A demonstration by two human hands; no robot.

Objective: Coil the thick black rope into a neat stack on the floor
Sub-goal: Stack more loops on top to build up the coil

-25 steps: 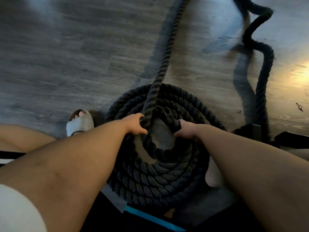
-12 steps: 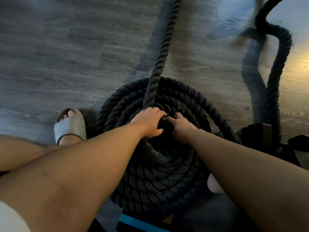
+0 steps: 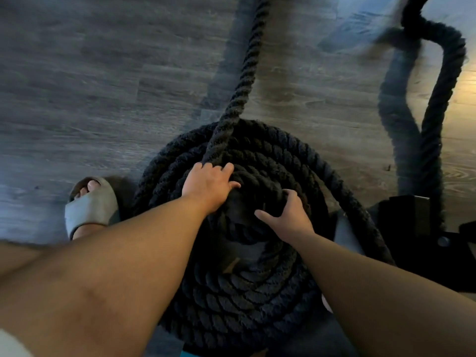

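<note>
Rope (image 3: 247, 292) under left hand (image 3: 208, 186), right hand (image 3: 291, 217)

Coil of thick black rope (image 3: 247, 292), three-strand twist, wound in several flat, stacked rings on grey wood-grain floor (image 3: 90, 86). Small open centre. Free length rising taut from upper left of coil toward top edge; further stretch looping loosely, partly blurred, at upper right.
</note>
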